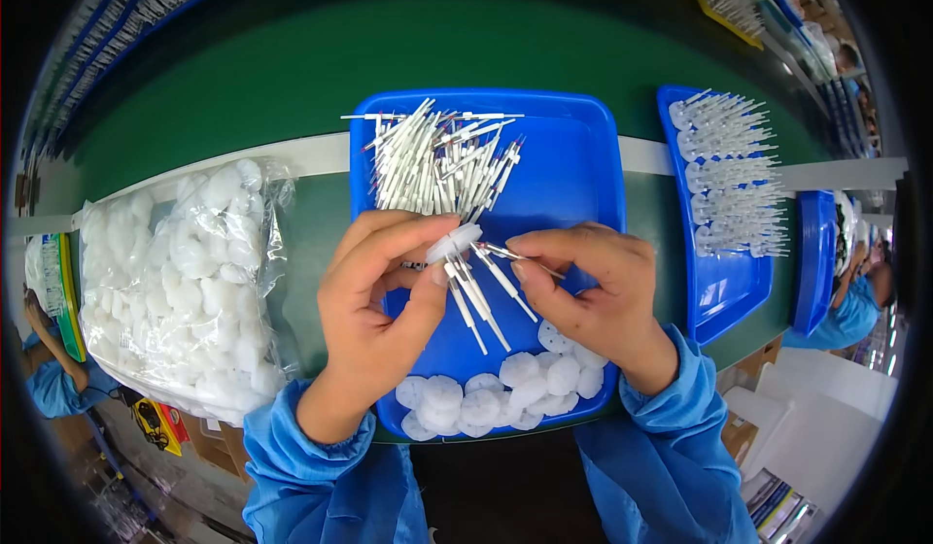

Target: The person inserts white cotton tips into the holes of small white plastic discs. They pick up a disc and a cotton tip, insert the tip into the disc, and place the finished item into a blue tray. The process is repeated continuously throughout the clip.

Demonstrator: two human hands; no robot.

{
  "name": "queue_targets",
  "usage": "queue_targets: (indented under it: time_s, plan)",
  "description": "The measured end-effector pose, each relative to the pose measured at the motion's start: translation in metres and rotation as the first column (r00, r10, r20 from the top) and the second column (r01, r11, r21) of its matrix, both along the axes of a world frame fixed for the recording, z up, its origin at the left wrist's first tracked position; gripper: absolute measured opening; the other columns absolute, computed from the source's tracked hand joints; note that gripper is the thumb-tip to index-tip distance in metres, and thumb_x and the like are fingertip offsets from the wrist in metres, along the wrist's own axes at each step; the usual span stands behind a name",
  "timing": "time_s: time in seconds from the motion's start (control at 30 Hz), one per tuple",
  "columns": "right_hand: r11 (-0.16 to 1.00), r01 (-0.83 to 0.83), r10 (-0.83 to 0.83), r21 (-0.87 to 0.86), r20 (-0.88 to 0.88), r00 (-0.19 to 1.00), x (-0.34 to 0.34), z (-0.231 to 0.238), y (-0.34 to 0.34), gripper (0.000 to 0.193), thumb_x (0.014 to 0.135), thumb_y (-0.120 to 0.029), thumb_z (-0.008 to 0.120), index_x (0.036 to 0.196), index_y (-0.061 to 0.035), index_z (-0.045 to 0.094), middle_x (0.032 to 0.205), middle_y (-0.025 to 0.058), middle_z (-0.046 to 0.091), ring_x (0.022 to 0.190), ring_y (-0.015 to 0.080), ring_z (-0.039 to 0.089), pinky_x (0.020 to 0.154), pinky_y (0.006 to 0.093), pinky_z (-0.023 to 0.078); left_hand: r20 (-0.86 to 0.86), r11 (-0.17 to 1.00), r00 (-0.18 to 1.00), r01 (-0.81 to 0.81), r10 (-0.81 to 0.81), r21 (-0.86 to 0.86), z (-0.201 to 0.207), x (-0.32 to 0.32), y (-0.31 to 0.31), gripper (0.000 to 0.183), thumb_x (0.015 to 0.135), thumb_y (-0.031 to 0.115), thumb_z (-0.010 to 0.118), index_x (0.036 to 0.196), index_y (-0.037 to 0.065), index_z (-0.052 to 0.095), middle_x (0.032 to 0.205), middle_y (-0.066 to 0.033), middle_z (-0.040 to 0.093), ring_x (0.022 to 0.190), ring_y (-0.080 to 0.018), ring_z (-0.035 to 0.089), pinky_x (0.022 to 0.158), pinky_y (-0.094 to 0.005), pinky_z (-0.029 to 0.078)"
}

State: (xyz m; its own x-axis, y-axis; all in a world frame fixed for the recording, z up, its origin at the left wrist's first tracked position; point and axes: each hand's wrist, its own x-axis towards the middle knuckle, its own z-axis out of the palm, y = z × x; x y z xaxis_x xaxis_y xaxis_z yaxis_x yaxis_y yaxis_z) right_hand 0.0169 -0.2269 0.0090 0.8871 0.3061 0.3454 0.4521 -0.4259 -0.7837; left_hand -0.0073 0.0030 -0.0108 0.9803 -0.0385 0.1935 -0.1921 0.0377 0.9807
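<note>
At frame centre, left hand (384, 291) grips disc (453, 244) w/ pins; right hand (583, 287) pinches one pin (505, 253) over blue tray (583, 155). Judgement: align tip w/ hole, keep disc steady, insert straight.

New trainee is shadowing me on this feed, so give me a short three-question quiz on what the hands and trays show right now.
1. True or false: the left hand holds a white disc with several pins hanging from it.
2. Where do the loose discs lie in the middle tray? A) far end B) near end C) outside it
3. What lies left of that tray?

Key:
1. True.
2. B; the loose pins fill the far end.
3. A clear bag of white discs. The right hand pinches one pin toward the disc.
</note>
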Motion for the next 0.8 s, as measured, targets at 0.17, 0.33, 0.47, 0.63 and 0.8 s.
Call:
queue_targets:
  time_s: [0.17,0.33,0.47,0.63,0.8]
  plan:
    - [1.000,-0.001,0.000,-0.005,-0.114,0.993,-0.007,0.005,0.003,0.022,0.086,0.000,0.086,0.108,-0.0016,0.085,0.070,0.0047,0.073,0.057,0.0107,0.065,0.056,0.0268,0.049,0.097,0.980,0.995,-0.028,0.008,0.197,0.003,0.001,0.001,0.040,0.091,-0.009,0.074,0.129,0.001,0.079,0.120,-0.0122,0.067,0.107,-0.0198,0.072,0.080,-0.0277,0.065]
    - [0.999,-0.010,0.009,-0.043,-0.030,1.000,-0.003,0.005,0.005,0.022,0.087,-0.003,0.087,0.108,-0.0039,0.084,0.068,0.0042,0.071,0.057,0.0115,0.065,0.056,0.0269,0.049,0.115,0.986,0.993,-0.051,0.033,0.160,0.002,0.002,0.000,0.040,0.091,-0.008,0.073,0.130,0.001,0.079,0.126,-0.0149,0.071,0.111,-0.0218,0.074,0.082,-0.0289,0.065]
    - [1.000,-0.030,0.031,0.008,-0.085,0.996,-0.001,0.007,0.003,0.025,0.087,-0.007,0.089,0.111,-0.0074,0.083,0.072,0.0050,0.074,0.059,0.0139,0.070,0.057,0.0274,0.052,0.087,0.993,0.996,-0.009,-0.001,0.120,0.001,0.004,-0.001,0.038,0.093,-0.009,0.072,0.130,0.000,0.078,0.132,-0.0190,0.075,0.114,-0.0244,0.077,0.085,-0.0307,0.065]
    - [0.995,0.023,0.011,0.101,-0.320,0.947,-0.004,0.007,0.004,0.019,0.089,-0.007,0.089,0.106,-0.0057,0.082,0.073,0.0055,0.074,0.061,0.0119,0.069,0.058,0.0262,0.052,0.115,0.979,0.993,0.005,-0.029,0.202,0.002,0.003,-0.001,0.039,0.092,-0.009,0.073,0.129,0.000,0.079,0.127,-0.0196,0.079,0.109,-0.0256,0.080,0.086,-0.0322,0.065]
    - [0.998,0.058,-0.060,-0.019,-0.099,0.993,-0.005,-0.005,0.008,0.014,0.089,-0.010,0.089,0.097,-0.0056,0.079,0.074,0.0078,0.076,0.061,0.0187,0.073,0.057,0.0302,0.054,0.293,0.891,0.953,-0.070,-0.072,0.448,0.006,0.006,-0.002,0.040,0.089,-0.007,0.076,0.128,0.000,0.080,0.116,-0.0195,0.082,0.094,-0.0280,0.082,0.081,-0.0331,0.064]
